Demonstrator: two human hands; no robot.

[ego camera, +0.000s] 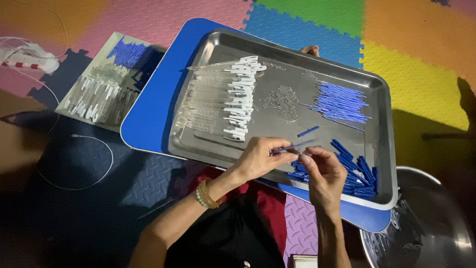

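Note:
My left hand [260, 158] pinches a thin pen barrel with a blue refill [292, 147] over the near edge of a steel tray [277, 64]. My right hand [323, 172] holds the same piece at its near end with its fingertips. On the tray lie a row of clear pen barrels with white clips [223, 97], a heap of small metal springs [282, 101], a bunch of blue refills [342, 101] and a pile of dark blue caps [359, 173]. One loose blue piece [308, 131] lies just beyond my hands.
The tray rests on a blue board [148, 114] over coloured foam floor mats. A second tray [106, 82] with more parts lies to the left, a power strip [29, 57] with a cable beyond it. A round metal bowl [431, 223] stands at the lower right.

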